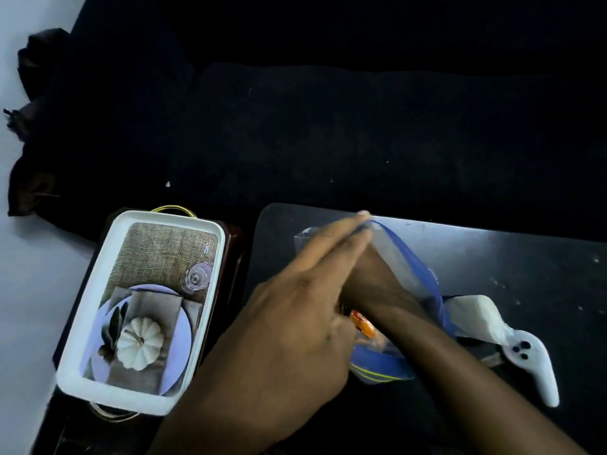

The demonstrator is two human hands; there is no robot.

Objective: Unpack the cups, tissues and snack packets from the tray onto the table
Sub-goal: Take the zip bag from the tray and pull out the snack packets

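Both hands work a clear plastic bag (pixel 399 257) with a blue edge on the dark worktop (pixel 492 257): the left hand (pixel 295 310) lies flat with fingers stretched to its far rim, gripping nothing firmly, while the right hand (pixel 371 284) is buried inside, its grip hidden. An orange snack packet (pixel 361 325) shows at the mouth, tissues (pixel 473 311) lie just beside it, and the white tray (pixel 210 290) sits empty to the left. If the bag is pulled without a firmer hold, it may drag or spill its contents toward the white controller (pixel 538 366).

bare dark table (pixel 492 257) beyond the bag (pixel 410 257); white controller (pixel 538 366) and tissues (pixel 473 313) crowding right.
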